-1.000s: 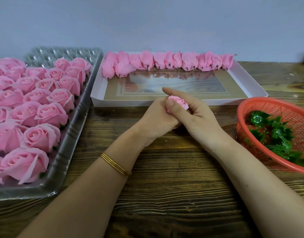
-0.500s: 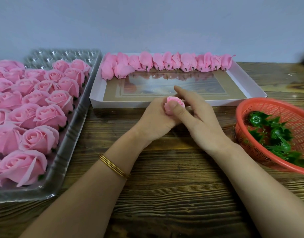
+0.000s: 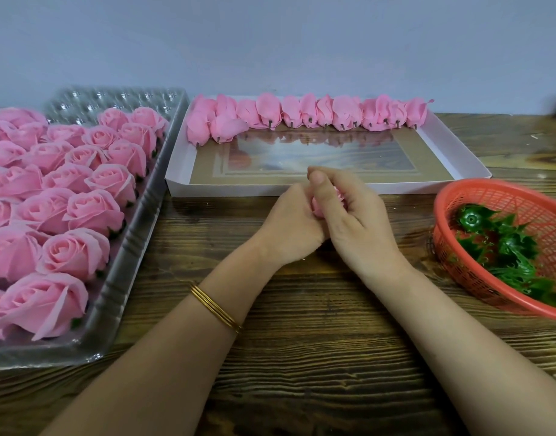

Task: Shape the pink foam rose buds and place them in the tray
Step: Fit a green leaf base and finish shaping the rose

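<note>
Just in front of the white box, over the wooden table, forearms angle inward and hands meet. L hand and R hand both curl fingers round the pink foam rose bud, R thumb up over it; bud mostly hidden btwn them. Clear tray w/ finished roses sits well left.

A plain, pale blue-grey wall runs across the back. Against it stands a dark brown wooden table with heavy, ridged grain, under soft, even light.
</note>
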`<state>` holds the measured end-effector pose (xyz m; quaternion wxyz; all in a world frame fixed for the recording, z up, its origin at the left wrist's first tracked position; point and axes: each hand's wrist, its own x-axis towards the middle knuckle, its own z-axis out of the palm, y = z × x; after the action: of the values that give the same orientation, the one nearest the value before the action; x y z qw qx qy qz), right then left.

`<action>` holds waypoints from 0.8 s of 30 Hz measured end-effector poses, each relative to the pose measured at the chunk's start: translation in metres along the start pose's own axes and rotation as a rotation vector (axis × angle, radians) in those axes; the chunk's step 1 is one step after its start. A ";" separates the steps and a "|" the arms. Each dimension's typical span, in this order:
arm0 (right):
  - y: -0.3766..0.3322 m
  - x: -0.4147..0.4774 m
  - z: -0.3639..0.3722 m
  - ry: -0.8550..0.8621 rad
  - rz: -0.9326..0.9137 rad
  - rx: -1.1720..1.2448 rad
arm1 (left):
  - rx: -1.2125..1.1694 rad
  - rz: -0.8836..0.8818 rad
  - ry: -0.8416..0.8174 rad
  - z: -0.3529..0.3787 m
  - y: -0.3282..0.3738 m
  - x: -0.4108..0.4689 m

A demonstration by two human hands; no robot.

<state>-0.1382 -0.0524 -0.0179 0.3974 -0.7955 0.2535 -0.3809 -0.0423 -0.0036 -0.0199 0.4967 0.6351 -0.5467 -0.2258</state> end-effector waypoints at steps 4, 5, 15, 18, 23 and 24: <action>0.000 0.000 -0.003 -0.067 0.069 -0.049 | 0.003 0.021 -0.020 -0.002 0.000 -0.001; 0.000 -0.001 -0.003 -0.087 0.071 -0.065 | -0.022 0.004 -0.021 -0.003 0.000 -0.002; -0.001 0.001 -0.008 -0.216 0.100 -0.128 | -0.079 0.004 -0.014 -0.005 0.002 -0.002; 0.001 0.002 -0.009 -0.232 0.116 -0.116 | -0.052 0.014 -0.016 -0.006 0.002 -0.002; 0.000 0.003 -0.014 -0.255 0.139 -0.095 | -0.114 0.002 -0.073 -0.010 0.006 -0.004; 0.000 0.004 -0.016 -0.248 0.171 -0.067 | -0.153 -0.005 -0.100 -0.011 0.007 -0.004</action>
<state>-0.1491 -0.0619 -0.0098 0.4300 -0.8247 0.2819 -0.2356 -0.0373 0.0053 -0.0103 0.5153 0.5847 -0.5504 -0.2996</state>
